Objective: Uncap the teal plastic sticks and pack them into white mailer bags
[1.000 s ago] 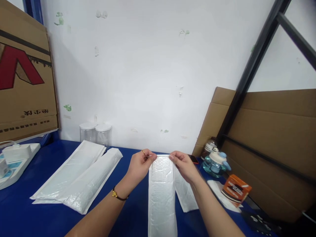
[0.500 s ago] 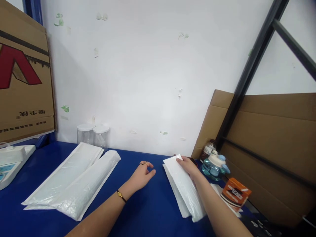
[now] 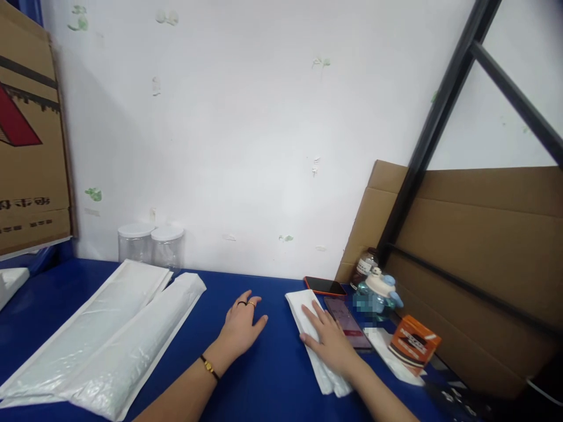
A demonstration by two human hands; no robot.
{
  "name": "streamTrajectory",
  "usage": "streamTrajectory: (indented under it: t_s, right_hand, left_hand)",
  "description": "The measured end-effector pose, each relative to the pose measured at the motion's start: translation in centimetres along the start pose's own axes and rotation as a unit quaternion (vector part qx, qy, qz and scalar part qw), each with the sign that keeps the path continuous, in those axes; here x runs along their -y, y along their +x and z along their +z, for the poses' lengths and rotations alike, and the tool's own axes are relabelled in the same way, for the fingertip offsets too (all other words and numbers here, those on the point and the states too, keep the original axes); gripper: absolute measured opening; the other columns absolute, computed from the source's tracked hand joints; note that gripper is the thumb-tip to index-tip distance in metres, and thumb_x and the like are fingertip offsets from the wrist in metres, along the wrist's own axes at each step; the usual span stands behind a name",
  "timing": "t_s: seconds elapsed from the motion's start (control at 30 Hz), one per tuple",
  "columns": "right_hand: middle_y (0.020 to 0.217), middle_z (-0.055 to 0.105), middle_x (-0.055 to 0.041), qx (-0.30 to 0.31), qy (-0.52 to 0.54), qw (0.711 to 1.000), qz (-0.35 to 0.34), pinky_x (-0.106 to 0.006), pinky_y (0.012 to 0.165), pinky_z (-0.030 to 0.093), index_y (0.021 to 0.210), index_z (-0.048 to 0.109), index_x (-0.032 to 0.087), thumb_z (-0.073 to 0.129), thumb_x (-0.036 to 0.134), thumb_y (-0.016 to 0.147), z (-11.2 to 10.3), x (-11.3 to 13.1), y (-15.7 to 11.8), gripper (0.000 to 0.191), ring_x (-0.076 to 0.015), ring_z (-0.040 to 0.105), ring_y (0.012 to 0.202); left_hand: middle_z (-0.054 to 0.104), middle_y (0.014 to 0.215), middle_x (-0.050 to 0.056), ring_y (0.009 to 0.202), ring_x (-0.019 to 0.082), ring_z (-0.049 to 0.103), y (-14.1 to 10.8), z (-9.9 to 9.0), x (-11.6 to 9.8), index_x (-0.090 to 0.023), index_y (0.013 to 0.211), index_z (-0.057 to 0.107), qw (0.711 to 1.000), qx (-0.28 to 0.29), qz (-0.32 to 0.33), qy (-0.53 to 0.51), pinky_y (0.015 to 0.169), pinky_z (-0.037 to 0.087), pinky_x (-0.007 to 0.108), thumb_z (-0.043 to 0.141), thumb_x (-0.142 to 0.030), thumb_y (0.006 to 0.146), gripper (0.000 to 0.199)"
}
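1. R hand (image 3: pixel 328 343): fingers spread flat, no grip, atop white padded mailers (image 3: pixel 323 376), lower ctr-right; long axis upper-L to lower-R.
2. L hand (image 3: pixel 241 327): loosely open, empty, farther off, lower ctr.

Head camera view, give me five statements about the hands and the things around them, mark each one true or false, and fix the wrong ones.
1. The right hand rests on a white packet. True.
2. Both hands touch that packet. False: the left hand is apart from it and holds nothing.
3. Both wrists are bare. False: the left one wears a bracelet.
4. The orange box is to the right of both hands. True.
5. Two white-lidded jars stand to the left of both hands. True.
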State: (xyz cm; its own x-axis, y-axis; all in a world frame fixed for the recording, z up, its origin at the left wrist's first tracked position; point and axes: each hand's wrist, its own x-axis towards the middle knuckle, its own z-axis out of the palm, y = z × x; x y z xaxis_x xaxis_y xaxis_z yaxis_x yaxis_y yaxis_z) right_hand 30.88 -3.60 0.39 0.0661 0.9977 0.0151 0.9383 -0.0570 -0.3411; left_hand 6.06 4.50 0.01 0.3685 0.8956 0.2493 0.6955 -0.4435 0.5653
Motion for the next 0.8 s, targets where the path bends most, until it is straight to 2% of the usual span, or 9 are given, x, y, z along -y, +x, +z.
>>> streamTrajectory:
  t_s: [0.07, 0.13, 0.3, 0.4, 0.5, 0.57, 0.63, 0.7, 0.8]
  right_hand:
    - [0.152, 0.003, 0.0022, -0.005, 0.001, 1.000, 0.020, -0.053, 0.106, 0.014, 0.140, 0.019, 0.038, 0.043, 0.062, 0.078, 0.8, 0.8, 0.7, 0.071, -0.0362, 0.005, 0.136]
    - [0.152, 0.002, -0.0004, -0.010, 0.010, 0.999, 0.041, -0.052, 0.105, 0.016, 0.141, 0.019, 0.034, 0.044, 0.060, 0.079, 1.4, 1.6, 2.1, 0.073, -0.0368, 0.003, 0.136]
    - [0.152, 0.004, -0.0021, -0.027, 0.020, 0.997, 0.063, -0.053, 0.105, 0.013, 0.141, 0.020, 0.033, 0.047, 0.057, 0.078, 2.2, 2.8, 4.7, 0.072, -0.0403, 0.007, 0.135]
    - [0.152, 0.005, -0.0022, -0.035, 0.022, 0.998, 0.056, -0.052, 0.105, 0.013, 0.141, 0.020, 0.034, 0.048, 0.056, 0.078, 2.6, 3.0, 4.9, 0.072, -0.0395, 0.011, 0.134]
    - [0.152, 0.007, -0.0018, -0.050, 0.035, 0.997, 0.046, -0.053, 0.105, 0.011, 0.140, 0.022, 0.035, 0.042, 0.059, 0.080, 2.1, 2.5, 5.0, 0.068, -0.0371, 0.012, 0.135]
    - [0.150, 0.018, -0.0029, -0.093, 0.054, 0.994, 0.030, -0.050, 0.106, 0.013, 0.138, 0.029, 0.032, 0.035, 0.054, 0.085, 0.8, 1.1, 5.6, 0.058, -0.0322, 0.018, 0.134]
    - [0.140, 0.037, -0.0062, -0.156, 0.069, 0.985, 0.010, -0.041, 0.104, 0.023, 0.133, 0.039, 0.025, 0.032, 0.036, 0.088, -1.1, -1.2, 6.7, 0.047, -0.0248, 0.031, 0.129]
    - [0.125, 0.052, -0.0075, -0.196, 0.045, 0.979, 0.045, -0.033, 0.098, 0.031, 0.125, 0.045, 0.021, 0.035, 0.018, 0.080, -3.1, -4.2, 8.1, 0.046, -0.0207, 0.043, 0.119]
    - [0.111, 0.060, -0.0099, -0.180, 0.030, 0.980, 0.078, -0.031, 0.092, 0.035, 0.118, 0.050, 0.017, 0.038, 0.003, 0.068, -4.9, -8.4, 10.1, 0.054, -0.0213, 0.050, 0.110]
  left_hand:
    - [0.023, 0.146, 0.013, 0.135, 0.034, 0.009, -0.1, 0.7, 0.1, -0.018, 0.133, 0.040, 0.998, -0.010, -0.007, 0.067, 0.106, 0.013, 0.051, 0.042, -0.051, 0.079, 0.064]
    - [0.015, 0.149, 0.012, 0.136, 0.036, 0.002, -0.3, 1.2, 0.2, -0.018, 0.138, 0.033, 0.994, 0.002, -0.010, 0.110, 0.106, 0.006, 0.054, 0.039, -0.056, 0.079, 0.070]
    - [0.024, 0.146, 0.013, 0.135, 0.037, 0.009, -0.4, 1.7, 0.5, -0.018, 0.138, 0.034, 0.988, 0.051, -0.011, 0.143, 0.106, 0.005, 0.055, 0.031, -0.061, 0.080, 0.072]
    - [0.026, 0.145, 0.013, 0.135, 0.037, 0.009, -0.4, 1.5, 0.4, -0.018, 0.137, 0.035, 0.988, 0.051, -0.012, 0.148, 0.106, 0.005, 0.055, 0.032, -0.061, 0.080, 0.071]
    - [0.027, 0.145, 0.012, 0.135, 0.037, 0.011, -0.4, 1.2, 0.2, -0.019, 0.137, 0.036, 0.988, 0.056, -0.010, 0.146, 0.106, 0.006, 0.055, 0.033, -0.060, 0.080, 0.071]
    - [0.028, 0.145, 0.011, 0.135, 0.036, 0.012, -0.5, 0.9, 0.2, -0.020, 0.136, 0.037, 0.988, 0.064, -0.007, 0.140, 0.106, 0.007, 0.055, 0.033, -0.060, 0.079, 0.069]
    - [0.028, 0.145, 0.011, 0.135, 0.036, 0.012, -0.4, 0.6, 0.2, -0.020, 0.136, 0.038, 0.988, 0.073, -0.006, 0.134, 0.106, 0.008, 0.054, 0.035, -0.059, 0.079, 0.069]
    - [0.028, 0.145, 0.011, 0.135, 0.035, 0.011, -0.2, 0.3, 0.3, -0.020, 0.135, 0.039, 0.988, 0.083, -0.010, 0.128, 0.107, 0.008, 0.053, 0.038, -0.058, 0.077, 0.069]
    - [0.029, 0.145, 0.008, 0.136, 0.032, 0.011, 0.2, 0.0, 0.5, -0.022, 0.135, 0.040, 0.989, 0.092, -0.009, 0.114, 0.108, 0.007, 0.052, 0.039, -0.057, 0.077, 0.068]
